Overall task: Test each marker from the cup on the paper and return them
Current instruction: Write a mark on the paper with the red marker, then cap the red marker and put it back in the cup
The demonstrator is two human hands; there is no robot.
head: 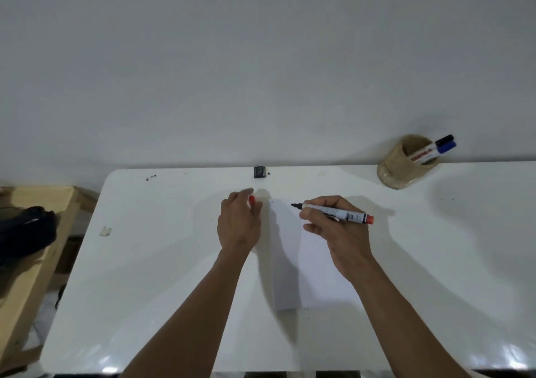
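Note:
A white sheet of paper (pixel 313 270) lies on the white table (pixel 162 261) in front of me. My right hand (pixel 338 229) grips an uncapped marker (pixel 333 212) with a red end, its dark tip pointing left just above the paper's top edge. My left hand (pixel 239 222) rests left of the paper and holds the marker's red cap (pixel 251 200) between its fingers. A tan cup (pixel 403 166) stands at the table's far right edge with a black-capped and a blue-capped marker (pixel 438 147) leaning out of it.
A small black object (pixel 259 172) sits at the table's far edge by the wall. A scrap of tape (pixel 105 230) is stuck near the left side. A wooden bench (pixel 32 250) with a dark bag (pixel 26 229) stands left of the table.

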